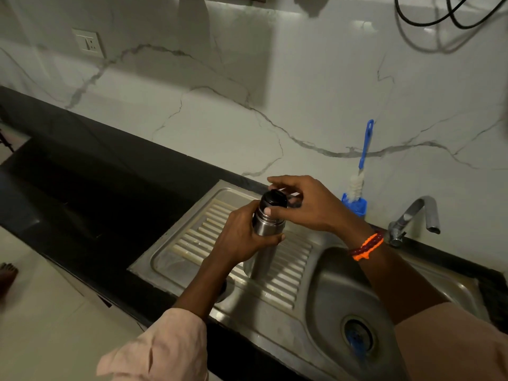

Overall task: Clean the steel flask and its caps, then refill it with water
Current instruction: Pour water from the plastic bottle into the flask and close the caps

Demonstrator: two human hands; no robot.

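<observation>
Left hand (242,240) grips flask (265,224); right hand (305,204) pinches black cap (275,200).

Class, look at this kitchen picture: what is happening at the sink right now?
A person stands at a steel sink. Their left hand grips the body of a steel flask, held above the ribbed draining board. Their right hand has its fingers around the black cap on top. A blue-handled bottle brush stands by the wall, and the tap is not running.

Single head-worn wide-angle view: looks forward and down, close over sink drainboard (192,243), marble wall (302,92) behind
</observation>
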